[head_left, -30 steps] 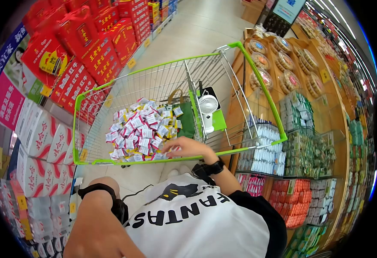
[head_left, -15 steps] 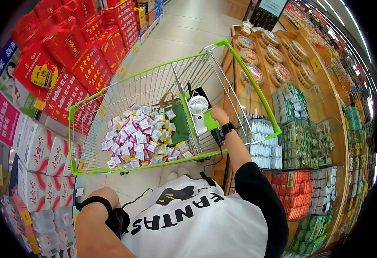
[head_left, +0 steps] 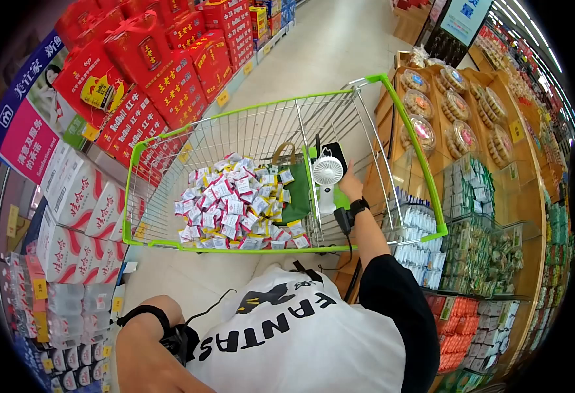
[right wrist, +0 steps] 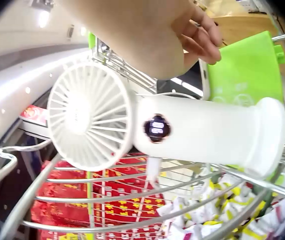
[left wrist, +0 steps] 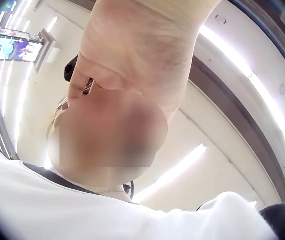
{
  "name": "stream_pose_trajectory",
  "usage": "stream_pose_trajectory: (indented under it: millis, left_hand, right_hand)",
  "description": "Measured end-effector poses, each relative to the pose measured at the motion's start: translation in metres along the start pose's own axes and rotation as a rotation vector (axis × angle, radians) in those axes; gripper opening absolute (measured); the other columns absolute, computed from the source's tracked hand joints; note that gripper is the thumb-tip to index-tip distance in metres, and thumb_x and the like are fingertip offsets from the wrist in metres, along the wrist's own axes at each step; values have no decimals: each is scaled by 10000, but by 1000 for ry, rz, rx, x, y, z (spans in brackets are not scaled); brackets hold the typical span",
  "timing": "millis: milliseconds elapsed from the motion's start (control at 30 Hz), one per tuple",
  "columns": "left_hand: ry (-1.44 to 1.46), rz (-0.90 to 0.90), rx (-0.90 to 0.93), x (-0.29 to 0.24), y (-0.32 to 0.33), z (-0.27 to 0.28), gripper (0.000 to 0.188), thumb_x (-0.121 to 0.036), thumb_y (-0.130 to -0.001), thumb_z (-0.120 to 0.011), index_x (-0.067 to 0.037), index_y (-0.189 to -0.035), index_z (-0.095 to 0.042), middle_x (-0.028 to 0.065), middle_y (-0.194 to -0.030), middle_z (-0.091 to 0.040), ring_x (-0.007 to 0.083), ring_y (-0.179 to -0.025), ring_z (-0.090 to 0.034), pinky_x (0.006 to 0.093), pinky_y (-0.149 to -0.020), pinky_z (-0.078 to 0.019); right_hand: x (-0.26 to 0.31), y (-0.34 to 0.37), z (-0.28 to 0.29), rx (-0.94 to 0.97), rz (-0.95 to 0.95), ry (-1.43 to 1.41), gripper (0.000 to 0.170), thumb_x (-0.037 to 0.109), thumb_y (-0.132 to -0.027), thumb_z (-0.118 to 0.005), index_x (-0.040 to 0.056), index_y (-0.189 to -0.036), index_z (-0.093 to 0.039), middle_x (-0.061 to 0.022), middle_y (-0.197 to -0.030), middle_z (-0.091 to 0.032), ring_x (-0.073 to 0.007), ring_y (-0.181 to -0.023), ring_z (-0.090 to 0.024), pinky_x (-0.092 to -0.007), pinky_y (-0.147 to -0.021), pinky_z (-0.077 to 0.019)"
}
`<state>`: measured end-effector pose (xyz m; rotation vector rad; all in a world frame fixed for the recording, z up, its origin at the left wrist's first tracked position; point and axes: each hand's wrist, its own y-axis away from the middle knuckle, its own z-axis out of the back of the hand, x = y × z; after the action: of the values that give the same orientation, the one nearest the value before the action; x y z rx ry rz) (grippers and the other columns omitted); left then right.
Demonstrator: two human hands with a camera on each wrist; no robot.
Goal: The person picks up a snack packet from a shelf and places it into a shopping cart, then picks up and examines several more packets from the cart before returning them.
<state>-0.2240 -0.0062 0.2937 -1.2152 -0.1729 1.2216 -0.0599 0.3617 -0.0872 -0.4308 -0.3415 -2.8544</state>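
Observation:
In the shopping cart's child-seat section, the right hand is at the side of a dark phone. Seen from the right wrist, the fingers of that hand are bent beside the phone's pale edge; whether they grip it is unclear. A white handheld fan stands next to the phone, and its round head fills the left of the right wrist view. The left hand is raised near the person's head, its palm showing and its fingers mostly hidden by blur.
Many small wrapped packets lie piled in the cart beside a green bag. The cart's green rim runs close to the body. Red boxes stand at left, wooden shelves with packaged food at right.
The right hand has moved from the packet pile up and right to the phone. The head view has shifted, with the cart now further right than half a second ago.

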Motion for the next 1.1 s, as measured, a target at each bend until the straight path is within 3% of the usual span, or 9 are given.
stream_pose_trajectory:
  millis: [67,467,567,667,800,933,1100]
  left_hand:
    - [17,-8,0,5,-2,4,197,-132,-797,-400,-75,-622,-472,60,-618,-485,137,-513,-437,265,-509,-380]
    - [124,-59,-125,30,-13,4,166,0,-746,-494,-79,-602,-477,3,-523,-414,96,-444,-381,229,-464,-333]
    - [153,-42,-143,33,-15,3,179,15,-740,-499,-75,-587,-475,6,-523,-409,97,-441,-378,229,-461,-329]
    - [173,-28,-139,35,-18,3,192,27,-732,-501,-75,-573,-470,8,-522,-407,98,-438,-377,228,-461,-328]
    - [167,-36,-125,38,-20,2,195,22,-735,-503,-78,-571,-466,8,-523,-407,98,-438,-377,227,-459,-330]
    - [137,-21,-126,39,-20,0,203,19,-738,-504,-84,-570,-456,5,-521,-403,97,-441,-381,230,-457,-331]
    - [111,8,-158,41,-21,-3,215,19,-739,-502,-92,-566,-440,-2,-517,-394,95,-443,-383,230,-455,-330]
  right_hand:
    - [5,4,16,-14,-39,-96,792,181,-709,-497,76,-1303,16,-208,-835,-579,-351,-733,-564,-436,-638,-441]
    - [-16,37,55,-21,-47,-317,757,152,-711,-473,95,-1312,-16,-236,-805,-570,-365,-705,-557,-431,-623,-439]
    - [-22,41,51,-55,6,-278,723,139,-711,-465,108,-1312,-64,-228,-774,-572,-370,-692,-554,-435,-609,-436]
    - [-27,26,27,-101,181,-111,672,113,-699,-461,199,-1299,-173,-200,-761,-578,-355,-691,-558,-431,-623,-437]
    - [-22,-1,-4,17,126,59,711,114,-701,-454,274,-1309,-122,-171,-811,-587,-326,-736,-569,-415,-644,-442]
    - [-23,-13,-26,65,88,146,738,135,-718,-455,290,-1314,-48,-135,-822,-598,-287,-731,-582,-404,-620,-447]
    - [-35,-23,-44,114,113,221,734,163,-724,-466,291,-1313,-47,-125,-849,-600,-279,-745,-586,-406,-628,-447]
